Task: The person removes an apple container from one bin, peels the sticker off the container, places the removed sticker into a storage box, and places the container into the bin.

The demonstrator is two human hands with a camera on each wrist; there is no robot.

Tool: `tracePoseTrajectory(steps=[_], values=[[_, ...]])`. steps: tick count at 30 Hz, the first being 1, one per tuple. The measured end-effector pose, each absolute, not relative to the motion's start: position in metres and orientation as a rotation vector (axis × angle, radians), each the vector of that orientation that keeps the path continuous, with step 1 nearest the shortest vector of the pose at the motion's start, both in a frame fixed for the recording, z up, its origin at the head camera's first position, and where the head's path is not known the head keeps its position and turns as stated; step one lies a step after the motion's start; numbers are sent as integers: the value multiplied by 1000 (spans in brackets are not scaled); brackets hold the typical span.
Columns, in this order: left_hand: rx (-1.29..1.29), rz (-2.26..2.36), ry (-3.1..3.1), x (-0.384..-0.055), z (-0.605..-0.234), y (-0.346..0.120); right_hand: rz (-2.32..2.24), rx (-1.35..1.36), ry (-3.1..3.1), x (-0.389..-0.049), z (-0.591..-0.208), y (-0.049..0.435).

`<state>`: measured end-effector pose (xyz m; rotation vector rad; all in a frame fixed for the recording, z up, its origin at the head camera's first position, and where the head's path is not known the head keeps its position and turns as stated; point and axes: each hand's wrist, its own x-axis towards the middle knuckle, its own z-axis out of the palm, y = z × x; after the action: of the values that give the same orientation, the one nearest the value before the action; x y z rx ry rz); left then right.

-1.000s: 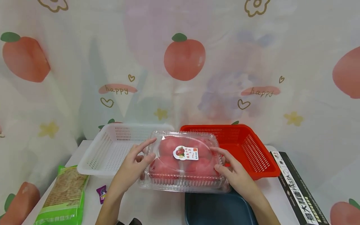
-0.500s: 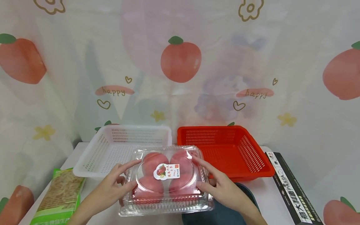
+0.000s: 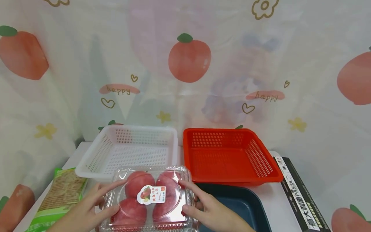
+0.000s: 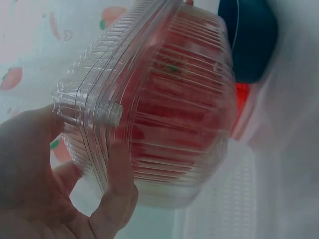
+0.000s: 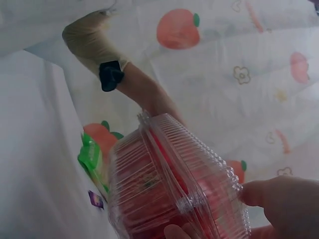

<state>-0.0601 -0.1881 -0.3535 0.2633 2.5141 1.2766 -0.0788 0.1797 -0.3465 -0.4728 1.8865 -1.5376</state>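
Note:
A clear plastic clamshell box point(image 3: 174, 222) packed with several round red fruits point(image 3: 140, 184) is held between my hands. A white label point(image 3: 151, 194) with a fruit picture sits on its lid. My left hand point(image 3: 90, 207) grips the left edge, with thumb and forefinger on the lid. On the opposite edge, my right hand point(image 3: 214, 211) grips in the same way. In the left wrist view, the fingers point(image 4: 117, 184) curl under the rim of the ribbed box point(image 4: 174, 109). The right wrist view shows a thumb point(image 5: 256, 191) at the lid's edge.
Behind the box stand a white basket point(image 3: 84, 169) and a red basket point(image 3: 234, 164). A dark blue tray point(image 3: 246, 206) lies right of the box. A green-edged food packet point(image 3: 59, 199) is at left, a black pasta box point(image 3: 301, 193) at right. A purple-wrapped sweet point(image 5: 96, 199) shows on the table.
Both hands have brought the box left and toward me, away from the baskets. More of the blue tray now shows.

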Motion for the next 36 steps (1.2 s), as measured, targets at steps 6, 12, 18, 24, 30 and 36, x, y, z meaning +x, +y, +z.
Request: tracePoseTrajectory(steps=[6,12,18,24,30,36], values=[[359,1218,2639,-46,-360,-205,-1492,-420,1829,-70,-354,165],[344,1146,2601,-45,-365,-220,-1486,-455,1760,-68,-368,155],[255,1122,2484,-45,-375,-234,-1483,-468,1686,-70,-378,144],[391,1112,2557,-47,-389,-243,-1439,-509,1723,-71,-380,135],[391,1164,2509,-50,-395,-251,-1399,-506,1817,-73,-384,125],[306,1161,2460,-53,-400,-256,-1356,-537,1911,-73,-393,117]])
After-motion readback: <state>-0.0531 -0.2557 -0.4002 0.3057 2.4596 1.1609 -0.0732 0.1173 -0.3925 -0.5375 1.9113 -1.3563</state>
